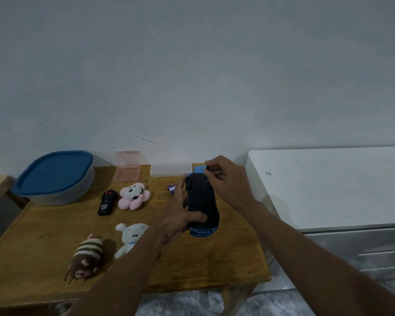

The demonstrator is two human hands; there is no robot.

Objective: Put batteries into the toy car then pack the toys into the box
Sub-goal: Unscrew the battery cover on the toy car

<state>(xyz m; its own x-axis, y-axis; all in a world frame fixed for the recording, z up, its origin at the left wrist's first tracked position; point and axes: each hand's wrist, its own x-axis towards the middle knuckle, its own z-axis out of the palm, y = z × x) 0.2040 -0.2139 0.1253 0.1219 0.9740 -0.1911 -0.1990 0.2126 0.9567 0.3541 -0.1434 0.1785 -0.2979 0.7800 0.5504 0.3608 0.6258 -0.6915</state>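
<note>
My left hand [178,221] grips a blue toy car [201,201], held upside down above the wooden table [203,265] so its black underside faces me. My right hand [224,176] is at the car's far end, fingers pinched on a small black piece [207,167] that looks like the battery cover. A blue-wrapped pack of batteries [172,188] lies on the table just left of the car. A clear box with a blue lid [55,176] stands shut at the back left.
A black remote [107,202], a pink-and-white plush [134,196], a white plush [131,239] and a striped brown plush [85,258] lie on the table's left half. A pink clear container [127,166] stands by the wall. A white appliance [328,190] sits right of the table.
</note>
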